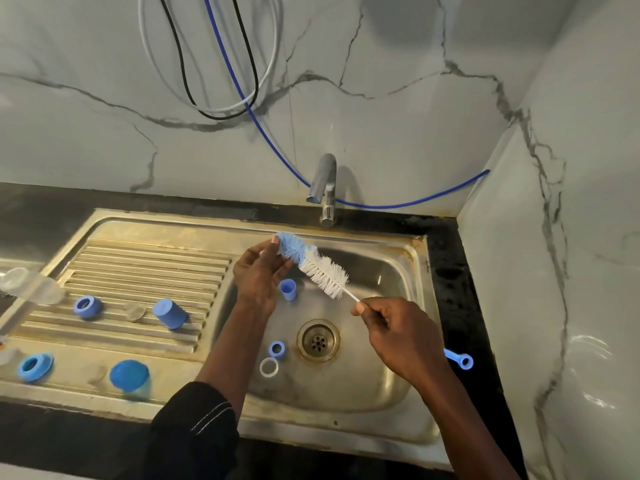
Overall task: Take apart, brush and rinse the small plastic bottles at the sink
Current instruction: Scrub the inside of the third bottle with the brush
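Observation:
A blue-and-white bottle brush [313, 263] is held over the sink basin [391, 375]. My right hand [394, 337] grips its thin handle, whose blue ring end [460, 359] sticks out behind the wrist. My left hand [258, 271] pinches the blue bristle tip between its fingers. In the basin lie a small blue cup [288, 289], a blue ring [277, 349] and a white ring [269, 367]. On the drainboard [145, 268] sit a blue ring cap [88, 306], a blue cap [170, 313], a clear disc [135, 311], another blue ring [34, 367] and a blue-topped bottle [131, 379].
A chrome tap [325, 188] stands behind the basin, with no water running. The drain [318, 340] is in the basin's middle. A clear plastic bottle [27, 285] lies at the far left. Cables and a blue hose [277, 140] hang on the marble wall.

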